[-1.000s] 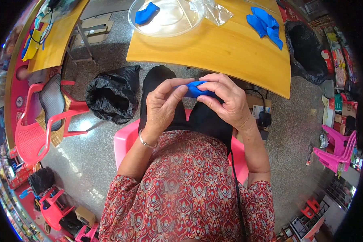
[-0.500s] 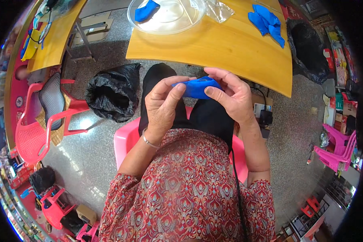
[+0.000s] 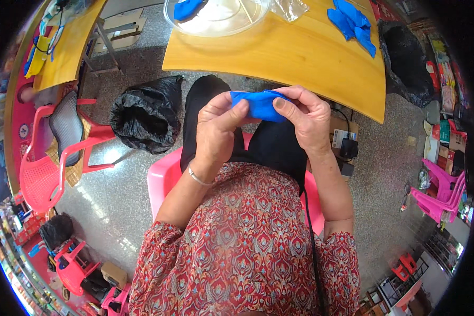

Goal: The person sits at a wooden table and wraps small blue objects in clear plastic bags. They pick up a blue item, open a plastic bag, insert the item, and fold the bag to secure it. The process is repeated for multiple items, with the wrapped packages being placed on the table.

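Note:
Between my two hands I hold a small piece of blue cloth (image 3: pixel 260 106) above my lap, just short of the table edge. My left hand (image 3: pixel 216 126) pinches its left end, thumb in front and fingers behind. At the right end, my right hand (image 3: pixel 308 118) grips it with the thumb pressed on the near side. The cloth looks folded; its far side and most of my fingertips are hidden. More blue pieces (image 3: pixel 351 25) lie on the right part of the yellow table (image 3: pixel 279 58), and another blue piece (image 3: pixel 187 9) rests in a clear round basin (image 3: pixel 224 29).
A clear plastic bag (image 3: pixel 289 8) lies beside the basin. On the floor to the left stands an open black bag (image 3: pixel 147 116), with a pink armchair (image 3: pixel 42 179) beyond it. Another black bag (image 3: pixel 405 60) hangs by the table's right end. A dark cable runs down my right side.
Both hands have turned the blue cloth so more of its flat face shows, and its left end now rises higher. The view has shifted slightly; the table sits a little higher in it.

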### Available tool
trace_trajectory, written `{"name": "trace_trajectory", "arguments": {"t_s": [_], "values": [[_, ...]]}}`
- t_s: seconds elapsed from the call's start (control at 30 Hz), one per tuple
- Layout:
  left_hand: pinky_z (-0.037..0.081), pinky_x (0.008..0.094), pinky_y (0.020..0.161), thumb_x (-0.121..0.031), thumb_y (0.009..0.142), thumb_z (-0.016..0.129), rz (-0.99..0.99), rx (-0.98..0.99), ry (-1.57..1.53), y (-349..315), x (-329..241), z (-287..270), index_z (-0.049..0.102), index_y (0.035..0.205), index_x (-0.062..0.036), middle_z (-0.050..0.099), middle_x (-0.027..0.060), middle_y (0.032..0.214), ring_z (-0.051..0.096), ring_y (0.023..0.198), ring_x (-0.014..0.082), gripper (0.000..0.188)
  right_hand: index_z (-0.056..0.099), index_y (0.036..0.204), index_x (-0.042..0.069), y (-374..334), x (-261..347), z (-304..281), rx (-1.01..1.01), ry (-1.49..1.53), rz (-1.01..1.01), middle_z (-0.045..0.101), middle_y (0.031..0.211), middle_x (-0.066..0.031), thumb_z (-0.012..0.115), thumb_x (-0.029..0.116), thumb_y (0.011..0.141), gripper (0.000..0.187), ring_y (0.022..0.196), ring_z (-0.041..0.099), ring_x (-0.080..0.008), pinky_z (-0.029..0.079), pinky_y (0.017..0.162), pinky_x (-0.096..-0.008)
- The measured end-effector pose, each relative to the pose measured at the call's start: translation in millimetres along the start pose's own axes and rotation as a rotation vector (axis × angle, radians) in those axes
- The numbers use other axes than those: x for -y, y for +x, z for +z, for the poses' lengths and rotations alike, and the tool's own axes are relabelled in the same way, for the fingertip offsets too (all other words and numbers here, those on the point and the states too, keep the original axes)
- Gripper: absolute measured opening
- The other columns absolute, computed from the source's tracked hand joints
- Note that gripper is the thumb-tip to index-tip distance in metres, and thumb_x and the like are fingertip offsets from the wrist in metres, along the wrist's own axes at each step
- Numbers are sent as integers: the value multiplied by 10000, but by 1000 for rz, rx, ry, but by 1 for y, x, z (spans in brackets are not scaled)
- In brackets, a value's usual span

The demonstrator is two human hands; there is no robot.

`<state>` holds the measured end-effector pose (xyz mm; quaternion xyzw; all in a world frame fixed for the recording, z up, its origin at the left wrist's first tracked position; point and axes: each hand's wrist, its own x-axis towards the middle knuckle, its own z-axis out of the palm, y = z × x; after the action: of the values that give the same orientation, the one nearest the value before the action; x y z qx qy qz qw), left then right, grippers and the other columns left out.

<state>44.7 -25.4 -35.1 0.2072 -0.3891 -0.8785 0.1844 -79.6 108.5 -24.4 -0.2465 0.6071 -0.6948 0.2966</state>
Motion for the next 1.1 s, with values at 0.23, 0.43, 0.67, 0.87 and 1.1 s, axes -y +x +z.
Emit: {"name": "trace_trajectory", "arguments": {"t_s": [0.23, 0.43, 0.67, 0.87, 1.1], "values": [[571, 329, 761, -191, 954, 587, 37, -54, 199, 2, -7, 10, 620, 1002, 2, 647, 65, 929, 642, 851, 148, 201, 665, 1060, -29, -2, 2, -1, -1, -86, -55, 658, 998, -54, 706, 53, 849, 229, 905, 609, -108, 504, 822, -244], [555, 307, 678, -161, 936, 604, 123, -170, 143, 6, 8, -3, 640, 943, -18, 638, 43, 872, 624, 768, 131, 148, 652, 1090, -25, -3, -6, -1, -22, -2, 21, 652, 1007, -58, 693, 99, 875, 252, 919, 606, -107, 502, 829, -246], [563, 315, 693, -181, 951, 582, 81, -140, 18, 8, 5, -1, 609, 992, -14, 636, 55, 912, 632, 778, 145, 174, 632, 1102, -36, 2, -9, -10, 40, 77, 244, 657, 907, -50, 668, 197, 908, 305, 769, 599, -90, 507, 690, -232], [579, 316, 731, -115, 924, 616, 45, -97, 101, 10, 7, 5, 561, 1085, -2, 637, 83, 975, 648, 828, 166, 204, 642, 1077, -38, 2, -9, -7, -25, 15, 152, 660, 878, -49, 673, 186, 904, 285, 710, 583, -83, 497, 640, -222], [578, 313, 719, -115, 936, 596, 48, -119, 54, 14, 10, -2, 551, 1099, 12, 634, 100, 985, 653, 834, 168, 211, 650, 1079, -38, 2, -15, -3, -60, 41, 116, 667, 882, -53, 680, 176, 898, 282, 702, 598, -95, 504, 631, -228]]}}
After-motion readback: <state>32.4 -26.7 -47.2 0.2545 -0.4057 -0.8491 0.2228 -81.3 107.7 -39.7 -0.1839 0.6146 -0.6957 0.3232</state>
